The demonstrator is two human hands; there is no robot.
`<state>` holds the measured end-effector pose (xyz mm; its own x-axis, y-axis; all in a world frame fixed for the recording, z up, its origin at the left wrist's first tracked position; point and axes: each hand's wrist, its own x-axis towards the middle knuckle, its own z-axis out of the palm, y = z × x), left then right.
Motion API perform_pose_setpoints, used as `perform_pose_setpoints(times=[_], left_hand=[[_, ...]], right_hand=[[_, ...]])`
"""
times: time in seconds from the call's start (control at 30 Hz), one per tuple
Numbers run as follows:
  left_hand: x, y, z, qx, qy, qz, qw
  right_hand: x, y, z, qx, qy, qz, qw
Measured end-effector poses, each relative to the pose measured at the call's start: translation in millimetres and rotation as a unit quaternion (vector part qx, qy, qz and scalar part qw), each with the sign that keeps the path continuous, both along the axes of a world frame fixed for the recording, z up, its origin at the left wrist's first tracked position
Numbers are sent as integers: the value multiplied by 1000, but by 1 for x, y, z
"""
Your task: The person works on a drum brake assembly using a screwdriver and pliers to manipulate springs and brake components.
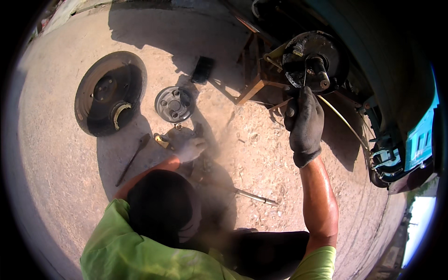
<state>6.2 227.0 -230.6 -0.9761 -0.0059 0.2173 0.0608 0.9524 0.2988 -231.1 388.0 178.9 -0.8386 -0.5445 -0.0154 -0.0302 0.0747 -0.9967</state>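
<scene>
At the upper right, my right hand (pixel 307 122) wears a dark knitted glove, its fingers closed round a thin metal rod (pixel 305 80). That rod points up at the dark, greasy wheel-hub plate (pixel 298 51), beside the stub axle (pixel 320 74) that sticks out of it. Whether the rod's tip touches is too small to tell. My left hand (pixel 190 149) is low over the ground, blurred and partly in haze. Beside it lie a roundish dark part (pixel 178 136) and a small yellow piece (pixel 161 141). What its fingers hold, if anything, cannot be made out.
On the ground at left lies a wheel with tyre (pixel 86 100), a curved brake shoe (pixel 120 114) resting in it. Close by are a brake drum (pixel 174 103), a black rectangular object (pixel 203 70), a dark bar (pixel 132 160) and a metal tube (pixel 256 198). A rusty stand (pixel 254 88) is under the vehicle.
</scene>
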Motion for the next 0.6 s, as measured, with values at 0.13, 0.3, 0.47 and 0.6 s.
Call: perform_pose_setpoints(times=[0.13, 0.3, 0.47, 0.6], left_hand=[[0, 1, 6, 42, 9, 15, 999], [-3, 8, 15, 289, -48, 115, 949], [0, 7, -4, 79, 9, 35, 996], [-1, 6, -26, 264, -118, 112, 951]], right_hand=[[-7, 9, -6, 5, 26, -3, 1000], [-14, 13, -2, 29, 96, 31, 994], [-9, 16, 16, 36, -54, 19, 998], [-7, 17, 28, 32, -93, 20, 995]])
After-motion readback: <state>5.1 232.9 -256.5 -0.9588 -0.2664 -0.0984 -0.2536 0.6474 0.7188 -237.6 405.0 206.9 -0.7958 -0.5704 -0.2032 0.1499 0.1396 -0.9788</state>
